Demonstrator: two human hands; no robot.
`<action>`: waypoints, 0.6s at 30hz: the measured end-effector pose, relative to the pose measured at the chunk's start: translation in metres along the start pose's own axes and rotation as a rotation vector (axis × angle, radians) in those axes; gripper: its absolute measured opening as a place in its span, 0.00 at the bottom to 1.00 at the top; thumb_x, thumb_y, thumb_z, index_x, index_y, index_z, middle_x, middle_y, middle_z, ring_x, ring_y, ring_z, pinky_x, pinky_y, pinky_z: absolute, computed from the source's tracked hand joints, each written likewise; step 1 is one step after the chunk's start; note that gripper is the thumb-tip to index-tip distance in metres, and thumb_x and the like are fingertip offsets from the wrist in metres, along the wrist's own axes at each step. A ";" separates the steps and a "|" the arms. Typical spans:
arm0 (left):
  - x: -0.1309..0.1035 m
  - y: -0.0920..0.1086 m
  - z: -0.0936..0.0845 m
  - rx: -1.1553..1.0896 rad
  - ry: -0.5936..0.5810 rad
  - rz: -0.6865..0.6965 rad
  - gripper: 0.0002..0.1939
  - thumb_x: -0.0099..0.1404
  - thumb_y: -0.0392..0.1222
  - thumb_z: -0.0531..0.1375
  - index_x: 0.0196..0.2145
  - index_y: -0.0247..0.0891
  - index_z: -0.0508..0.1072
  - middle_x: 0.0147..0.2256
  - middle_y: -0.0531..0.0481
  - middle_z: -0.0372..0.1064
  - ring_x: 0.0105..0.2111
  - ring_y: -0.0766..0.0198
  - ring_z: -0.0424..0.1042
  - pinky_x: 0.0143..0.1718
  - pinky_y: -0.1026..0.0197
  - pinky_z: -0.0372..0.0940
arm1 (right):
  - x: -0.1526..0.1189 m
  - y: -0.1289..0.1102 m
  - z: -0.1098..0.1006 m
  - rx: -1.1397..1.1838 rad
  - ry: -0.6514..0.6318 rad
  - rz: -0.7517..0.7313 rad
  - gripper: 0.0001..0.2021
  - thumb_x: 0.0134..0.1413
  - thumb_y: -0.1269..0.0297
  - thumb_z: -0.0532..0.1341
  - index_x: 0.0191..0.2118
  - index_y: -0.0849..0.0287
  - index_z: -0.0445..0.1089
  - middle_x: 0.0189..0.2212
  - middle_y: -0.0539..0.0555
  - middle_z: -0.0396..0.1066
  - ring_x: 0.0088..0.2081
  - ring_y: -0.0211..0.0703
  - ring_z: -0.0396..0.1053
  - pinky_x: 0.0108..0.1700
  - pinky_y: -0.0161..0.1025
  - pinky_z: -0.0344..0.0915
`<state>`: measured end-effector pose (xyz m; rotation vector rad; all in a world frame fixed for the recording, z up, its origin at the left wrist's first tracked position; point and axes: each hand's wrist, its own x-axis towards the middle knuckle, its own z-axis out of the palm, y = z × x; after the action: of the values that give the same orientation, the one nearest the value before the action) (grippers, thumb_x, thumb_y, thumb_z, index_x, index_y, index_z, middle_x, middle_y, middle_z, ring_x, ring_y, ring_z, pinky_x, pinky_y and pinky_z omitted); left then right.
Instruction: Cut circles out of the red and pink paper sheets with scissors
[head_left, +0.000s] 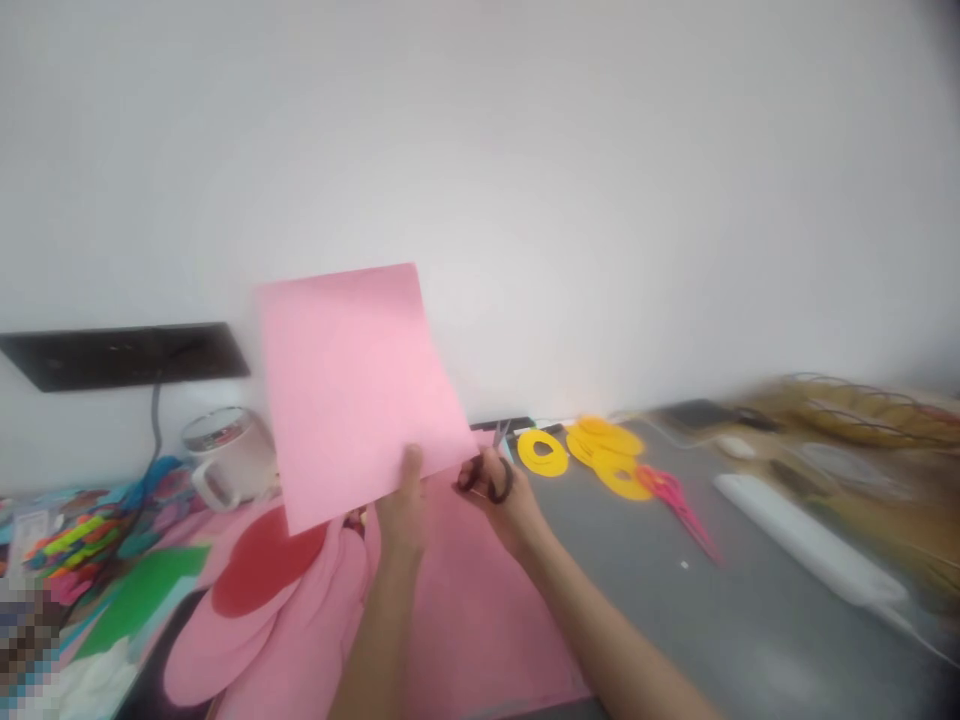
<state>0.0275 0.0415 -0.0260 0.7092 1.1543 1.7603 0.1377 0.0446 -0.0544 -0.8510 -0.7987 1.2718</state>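
Observation:
My left hand [403, 505] grips the lower edge of a pink sheet of paper [352, 390], thumb on its near face. The sheet is held up, tilted, in front of the wall. At the sheet's lower right corner, my right hand [501, 490] holds a pair of scissors [498, 482] by dark handles, blades pointing up. Whether the blades touch the paper I cannot tell. Beneath both hands lies a larger pink sheet [480, 610] on the grey table [645, 610]. To the left are pink paper discs [217, 650] and a red paper disc [262, 565].
Yellow paper rings [544, 453] and pink scissors [686, 510] lie to the right, with a white power strip [810, 540] beyond. A white mug [240, 455], a green sheet [146, 595] and colourful craft bits [75, 545] crowd the left. A wicker basket [870, 415] stands far right.

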 end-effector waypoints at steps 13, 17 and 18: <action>0.012 -0.028 -0.013 0.105 -0.135 -0.092 0.23 0.61 0.50 0.65 0.53 0.40 0.72 0.54 0.42 0.72 0.52 0.48 0.72 0.57 0.44 0.65 | -0.005 0.005 -0.006 -0.190 0.145 -0.023 0.15 0.40 0.58 0.69 0.35 0.55 0.68 0.24 0.46 0.64 0.26 0.38 0.61 0.25 0.34 0.55; 0.019 -0.037 -0.014 0.022 -0.088 -0.100 0.22 0.60 0.48 0.66 0.51 0.41 0.74 0.55 0.45 0.72 0.56 0.50 0.69 0.61 0.46 0.61 | -0.008 0.003 0.000 -0.240 0.079 0.043 0.13 0.41 0.58 0.70 0.29 0.56 0.66 0.21 0.46 0.63 0.25 0.39 0.61 0.26 0.34 0.55; 0.019 -0.038 -0.014 -0.003 -0.099 -0.092 0.21 0.60 0.48 0.66 0.50 0.41 0.74 0.55 0.46 0.72 0.57 0.50 0.68 0.61 0.47 0.61 | -0.010 0.002 0.001 -0.249 0.054 0.056 0.14 0.40 0.57 0.70 0.27 0.57 0.66 0.21 0.46 0.64 0.26 0.40 0.62 0.26 0.34 0.55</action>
<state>0.0215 0.0598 -0.0660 0.7220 1.0998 1.6324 0.1344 0.0354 -0.0561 -1.1097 -0.9075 1.2078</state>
